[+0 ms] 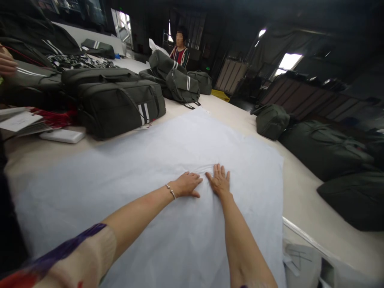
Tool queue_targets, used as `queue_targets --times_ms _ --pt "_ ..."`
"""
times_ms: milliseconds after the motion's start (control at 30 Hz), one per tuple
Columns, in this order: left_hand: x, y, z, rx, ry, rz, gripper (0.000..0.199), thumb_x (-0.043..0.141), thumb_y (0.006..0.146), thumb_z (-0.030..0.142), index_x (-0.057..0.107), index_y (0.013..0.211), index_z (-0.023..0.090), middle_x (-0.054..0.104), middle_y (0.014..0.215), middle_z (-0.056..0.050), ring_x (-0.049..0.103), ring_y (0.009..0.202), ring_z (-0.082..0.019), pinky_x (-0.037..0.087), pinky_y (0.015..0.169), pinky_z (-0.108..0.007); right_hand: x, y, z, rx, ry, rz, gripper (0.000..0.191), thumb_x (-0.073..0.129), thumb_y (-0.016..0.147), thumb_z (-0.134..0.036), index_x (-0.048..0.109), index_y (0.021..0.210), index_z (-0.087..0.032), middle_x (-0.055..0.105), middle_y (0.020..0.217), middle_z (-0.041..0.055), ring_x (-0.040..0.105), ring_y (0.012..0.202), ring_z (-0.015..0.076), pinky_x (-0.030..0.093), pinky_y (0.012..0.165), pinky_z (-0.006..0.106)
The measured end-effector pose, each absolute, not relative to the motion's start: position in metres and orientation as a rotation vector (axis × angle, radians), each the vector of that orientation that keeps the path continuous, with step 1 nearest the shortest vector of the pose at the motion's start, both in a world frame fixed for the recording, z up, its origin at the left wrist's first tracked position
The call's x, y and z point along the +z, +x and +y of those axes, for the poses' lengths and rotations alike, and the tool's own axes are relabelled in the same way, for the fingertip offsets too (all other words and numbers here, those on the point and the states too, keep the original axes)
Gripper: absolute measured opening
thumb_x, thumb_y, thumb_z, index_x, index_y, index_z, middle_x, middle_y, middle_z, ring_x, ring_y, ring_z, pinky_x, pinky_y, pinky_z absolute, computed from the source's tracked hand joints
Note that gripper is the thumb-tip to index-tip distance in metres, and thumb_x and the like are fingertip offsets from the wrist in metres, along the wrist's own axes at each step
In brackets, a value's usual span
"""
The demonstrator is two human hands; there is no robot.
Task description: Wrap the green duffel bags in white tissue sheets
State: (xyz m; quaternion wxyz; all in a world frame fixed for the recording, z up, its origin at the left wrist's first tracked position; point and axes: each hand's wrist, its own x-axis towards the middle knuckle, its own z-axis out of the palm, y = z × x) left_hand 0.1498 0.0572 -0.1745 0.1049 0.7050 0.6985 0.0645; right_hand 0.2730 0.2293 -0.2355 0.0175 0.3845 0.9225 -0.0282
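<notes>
A large white sheet (186, 224) of thin paper or cloth lies spread over the table and hangs past its near edge. My left hand (188, 185), with a bracelet at the wrist, rests on the middle of the sheet, fingers apart. Just to its right, my right hand (220, 182) presses flat with its fingers spread. Small creases run through the sheet between and ahead of both hands. Neither hand holds anything.
Dark green bags with white stripes (120, 104) stand along the left. More dark bags (324, 148) line the right side. Paper tags (21, 121) with red cords and a white flat device (62, 136) lie at left. Another person (181, 56) stands across the table; someone's hand (6, 63) shows far left.
</notes>
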Motion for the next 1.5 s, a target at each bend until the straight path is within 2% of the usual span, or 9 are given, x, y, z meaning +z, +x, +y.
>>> queue_targets --times_ms 300,433,533,700,900,1067,1200,1367,1500 --pt "-0.129 0.124 -0.081 0.400 2.016 1.930 0.041 0.052 0.094 0.039 0.052 0.133 0.024 0.056 0.136 -0.008 0.053 0.123 -0.022 0.043 0.104 -0.035 -0.168 0.302 0.166 -0.157 1.319 3.217 0.072 0.029 0.097 -0.055 0.026 0.150 -0.007 0.025 0.156 0.0152 0.010 0.147 0.0269 0.006 0.119 0.055" --pt "-0.128 0.129 -0.198 0.531 1.884 1.925 0.064 0.057 0.088 0.054 0.037 0.144 0.032 0.043 0.149 -0.008 0.042 0.135 -0.027 0.036 0.111 -0.043 -0.147 0.390 0.023 -0.609 0.949 3.261 0.059 0.042 0.096 -0.051 0.040 0.144 -0.018 0.045 0.147 0.0112 0.037 0.138 0.0244 0.029 0.115 0.047" --pt "-0.143 0.142 -0.264 0.456 1.799 1.904 0.094 0.064 0.075 0.067 0.019 0.151 0.033 0.033 0.155 -0.009 0.032 0.141 -0.031 0.026 0.116 -0.050 -0.152 0.445 -0.075 -0.943 1.318 2.884 0.058 0.054 0.089 -0.051 0.052 0.135 -0.017 0.060 0.131 0.0124 0.058 0.119 0.0264 0.048 0.099 0.039" --pt "-0.170 0.173 -0.311 0.229 1.834 1.879 0.130 0.087 0.053 0.053 0.006 0.152 0.030 0.018 0.160 -0.015 0.013 0.146 -0.037 0.008 0.117 -0.062 -0.158 0.441 -0.132 -1.004 1.687 2.492 0.064 0.069 0.072 -0.046 0.058 0.127 -0.015 0.070 0.107 0.0100 0.066 0.097 0.0266 0.052 0.085 0.035" --pt "-0.187 0.172 -0.314 0.433 2.063 1.742 0.065 0.072 0.072 0.016 0.048 0.132 0.024 0.042 0.149 -0.012 0.028 0.143 -0.031 0.010 0.117 -0.060 -0.122 0.416 -0.131 -0.969 1.745 2.571 0.025 0.059 0.075 -0.045 0.066 0.075 -0.021 0.067 0.071 0.0011 0.064 0.070 0.0208 0.049 0.066 0.029" --pt "-0.175 0.156 -0.306 0.586 2.027 1.667 0.030 0.069 0.073 0.011 0.062 0.099 0.023 0.066 0.119 -0.004 0.057 0.118 -0.023 0.029 0.113 -0.048 -0.094 0.404 -0.158 -0.726 1.621 2.844 0.019 0.054 0.082 -0.038 0.065 0.079 -0.023 0.070 0.082 0.0030 0.066 0.079 0.0207 0.049 0.073 0.030" --pt "-0.160 0.151 -0.299 0.667 1.939 1.718 0.005 0.066 0.079 0.021 0.064 0.083 0.024 0.070 0.089 0.001 0.064 0.088 -0.017 0.045 0.090 -0.030 -0.094 0.378 -0.186 -0.478 1.392 2.841 0.016 0.052 0.088 -0.029 0.068 0.087 -0.026 0.072 0.087 0.0006 0.067 0.080 0.0174 0.046 0.069 0.026" --pt "-0.139 0.151 -0.286 0.862 1.667 1.972 0.017 0.052 0.090 0.032 0.061 0.081 0.021 0.066 0.074 0.001 0.061 0.070 -0.015 0.044 0.067 -0.025 -0.100 0.353 -0.207 -0.180 1.299 2.881 0.017 0.055 0.091 -0.028 0.069 0.084 -0.023 0.071 0.085 0.0036 0.065 0.080 0.0179 0.045 0.073 0.026" --pt "-0.113 0.142 -0.273 1.047 1.496 2.109 0.033 0.034 0.098 0.041 0.059 0.091 0.020 0.066 0.080 0.000 0.060 0.073 -0.014 0.045 0.069 -0.025 -0.100 0.337 -0.223 -0.552 1.248 2.935 0.020 0.063 0.087 -0.034 0.069 0.103 -0.022 0.071 0.096 0.0039 0.066 0.091 0.0200 0.049 0.081 0.029"
